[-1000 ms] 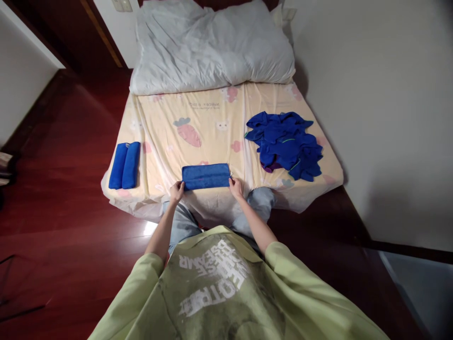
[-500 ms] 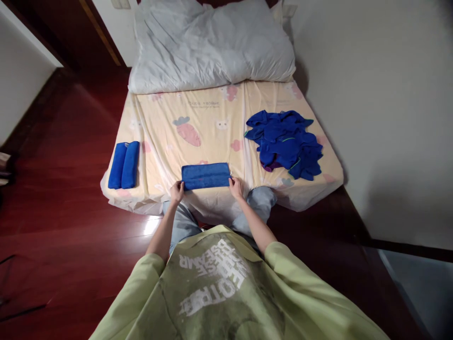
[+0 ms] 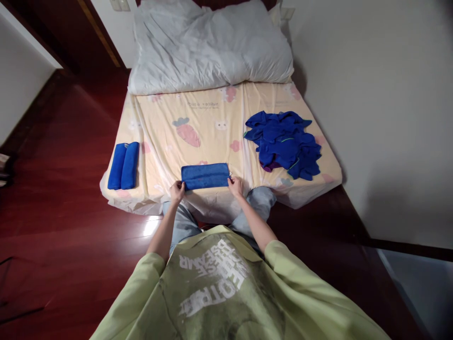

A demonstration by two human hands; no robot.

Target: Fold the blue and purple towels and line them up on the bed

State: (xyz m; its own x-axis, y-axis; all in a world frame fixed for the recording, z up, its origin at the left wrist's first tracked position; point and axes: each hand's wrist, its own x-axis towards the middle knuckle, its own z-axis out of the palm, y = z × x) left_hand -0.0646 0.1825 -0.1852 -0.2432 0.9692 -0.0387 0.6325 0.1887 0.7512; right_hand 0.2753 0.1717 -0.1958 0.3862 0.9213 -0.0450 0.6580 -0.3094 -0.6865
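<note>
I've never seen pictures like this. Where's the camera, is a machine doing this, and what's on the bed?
No machine is at work here. A person works bare-handed, wearing the camera on their head, so it looks forward and down. The left hand and right hand pinch a blue cloth by its near corners, at the near edge of the bed. To the left, two blue rolls lie side by side; to the right is a loose, mostly blue pile. Pale bedding lies across the far end.
</note>
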